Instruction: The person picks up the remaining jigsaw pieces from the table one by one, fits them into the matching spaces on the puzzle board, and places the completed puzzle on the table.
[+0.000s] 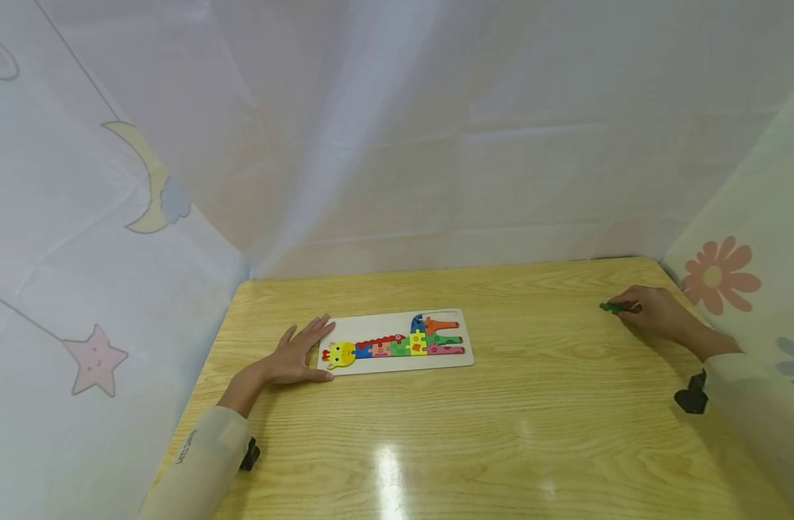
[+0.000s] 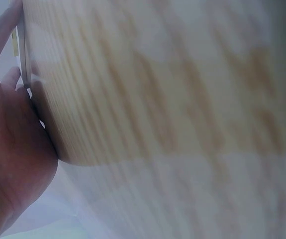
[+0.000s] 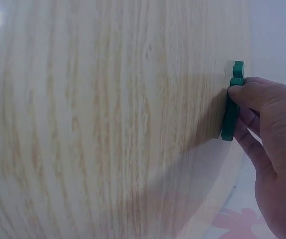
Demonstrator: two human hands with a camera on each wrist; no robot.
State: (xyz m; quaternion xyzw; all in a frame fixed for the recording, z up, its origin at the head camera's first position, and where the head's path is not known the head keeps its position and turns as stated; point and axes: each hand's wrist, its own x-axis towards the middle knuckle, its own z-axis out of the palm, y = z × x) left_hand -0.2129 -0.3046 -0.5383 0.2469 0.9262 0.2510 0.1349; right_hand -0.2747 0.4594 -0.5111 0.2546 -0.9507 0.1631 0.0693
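A white puzzle board (image 1: 371, 367) lies on the table with a multicoloured giraffe made of several interlocking pieces, head to the left and legs to the right. At its upper right corner shows a bare outlined recess (image 1: 444, 315). My left hand (image 1: 296, 355) rests at the board's left end, fingers spread, with fingertips on the top edge and thumb at the lower edge. Far off to the right, my right hand (image 1: 653, 312) pinches a green puzzle piece (image 3: 230, 114) between thumb and fingers. The piece stands on its edge, close over the tabletop in the right wrist view.
The wood-grain table (image 1: 501, 426) is bounded by a pale sheet at the back (image 1: 468, 180) and printed sheets at both sides. Dark wrist mounts (image 1: 692, 396) sit at both sleeves. Light glares off the table's front part.
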